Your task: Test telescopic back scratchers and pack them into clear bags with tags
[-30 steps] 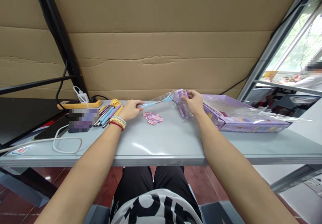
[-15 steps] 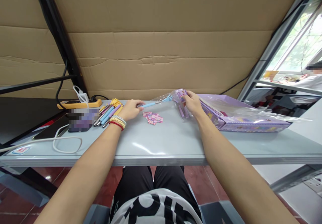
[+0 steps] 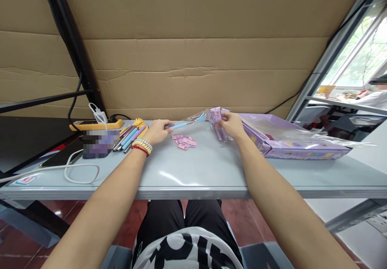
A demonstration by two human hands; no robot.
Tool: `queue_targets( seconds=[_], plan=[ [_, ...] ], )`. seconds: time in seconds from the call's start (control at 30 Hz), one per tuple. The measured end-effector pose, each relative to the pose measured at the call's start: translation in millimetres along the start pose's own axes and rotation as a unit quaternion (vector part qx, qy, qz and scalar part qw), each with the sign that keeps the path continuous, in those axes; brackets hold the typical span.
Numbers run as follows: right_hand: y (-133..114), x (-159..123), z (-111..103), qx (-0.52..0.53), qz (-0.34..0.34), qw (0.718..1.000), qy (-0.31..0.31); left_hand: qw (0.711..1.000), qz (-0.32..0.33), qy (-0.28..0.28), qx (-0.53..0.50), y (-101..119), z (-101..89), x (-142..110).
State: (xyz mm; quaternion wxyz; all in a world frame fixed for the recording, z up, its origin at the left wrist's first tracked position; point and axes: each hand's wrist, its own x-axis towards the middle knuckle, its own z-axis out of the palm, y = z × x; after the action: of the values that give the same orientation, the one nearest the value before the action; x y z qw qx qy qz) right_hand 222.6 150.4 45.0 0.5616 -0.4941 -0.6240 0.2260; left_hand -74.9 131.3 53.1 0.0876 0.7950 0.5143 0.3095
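Note:
My left hand [image 3: 160, 131] is closed on the handle end of a light-blue back scratcher [image 3: 179, 126], whose clawed head points right and lies by a clear wrapper. In my right hand [image 3: 231, 125], thumb and fingers pinch a purple printed packet [image 3: 215, 115]. Below it, more purple pieces [image 3: 220, 134] in clear plastic rest on the table. Small pink printed cards [image 3: 185, 141] lie in a loose pile between my hands. Left of my left hand is a bundle of back scratchers [image 3: 130, 136] in several colours, with yellow heads.
A shallow purple box [image 3: 305, 150] with clear film over it stands on the right. At the left are a phone [image 3: 96, 150], a white cable [image 3: 81, 165] and a yellow power strip [image 3: 87, 125]. Cardboard [image 3: 193, 51] walls off the back. A person [image 3: 379, 98] is at the far right.
My right hand has shifted slightly, and the purple packet has turned so more of its printed face shows. My left hand has barely moved with the back scratcher.

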Motion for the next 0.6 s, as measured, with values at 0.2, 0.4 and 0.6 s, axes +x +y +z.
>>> queue_targets(
  seconds=[0.2,0.4,0.6],
  plan=[
    [-11,-6,0,-0.001,0.021,1.0,0.015,1.0,0.0,-0.001,-0.001,0,0.1,0],
    [-15,-8,-1,-0.044,0.018,0.998,0.03,1.0,-0.003,-0.001,-0.006,0,0.1,-1],
    [-2,-1,-3,-0.074,-0.018,0.997,0.022,1.0,-0.002,0.009,-0.002,0,0.3,-1]
  ],
)
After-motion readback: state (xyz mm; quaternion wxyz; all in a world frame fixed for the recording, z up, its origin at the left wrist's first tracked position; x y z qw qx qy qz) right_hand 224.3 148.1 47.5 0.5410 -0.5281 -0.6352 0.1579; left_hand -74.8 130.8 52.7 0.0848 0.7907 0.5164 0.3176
